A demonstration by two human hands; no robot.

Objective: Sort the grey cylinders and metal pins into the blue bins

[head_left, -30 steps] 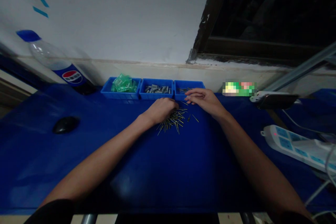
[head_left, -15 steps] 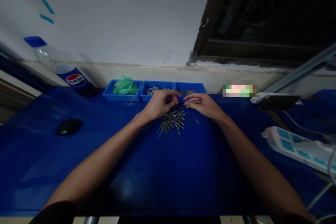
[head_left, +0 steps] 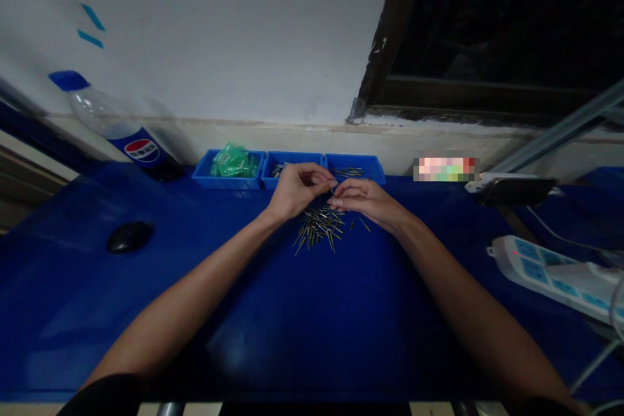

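Note:
My left hand (head_left: 298, 190) is closed in a pinch above a pile of thin brass and steel-coloured metal pins (head_left: 319, 229). Facing it from the right, my right hand (head_left: 366, 203) also has its fingers pinched together. Their fingertips nearly meet, and a thin sliver shows between them, too small to name. Two loose pins (head_left: 364, 224) lie just right of the pile. Behind my hands stand three blue bins: the right bin (head_left: 380, 172) holds more pins, the middle bin (head_left: 267, 180) small grey pieces partly covered by my left hand, and the left bin (head_left: 202, 175) green-and-clear plastic packets.
A cola bottle (head_left: 139, 146) stands at the back left, with a black mouse (head_left: 129, 236) in front of it. On the right are a phone (head_left: 519, 190) on a stand and a white power strip (head_left: 550, 273) with cables. The wall closes off the back of the blue table (head_left: 312, 325).
Both hands have shifted slightly left, and their fingertips have come closer together. More of the pins in the right bin now shows. The pile looks the same.

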